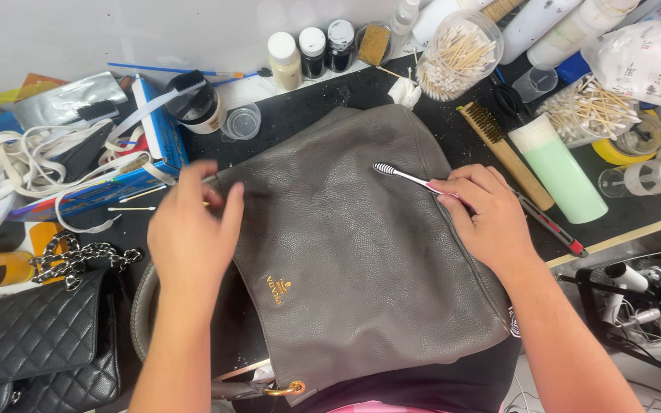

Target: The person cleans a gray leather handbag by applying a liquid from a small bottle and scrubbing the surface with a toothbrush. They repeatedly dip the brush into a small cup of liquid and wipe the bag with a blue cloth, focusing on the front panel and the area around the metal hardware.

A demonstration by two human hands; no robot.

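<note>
Flat across the middle of the black bench [311, 107]: a grey pebbled-leather handbag [361, 252], small gold emblem low on its front, gold ring at the bottom edge. Resting on the bag's upper left edge, the left hand [189, 229], fingers spread and loose, gripping nothing. At the bag's right edge, the right hand [487, 214], fingers closed around a toothbrush [407, 177] with a pink-and-white handle, dark bristle head lying over the leather near the top of the bag. Just right of that hand, a wooden-handled bristle brush [506, 153] and a pale green bottle [564, 172] on its side. Along the back, 3 small capped jars [311, 52] and 2 tubs of cotton swabs [457, 55]. At the lower left, a black quilted bag [36, 336] with a chain strap.
</note>
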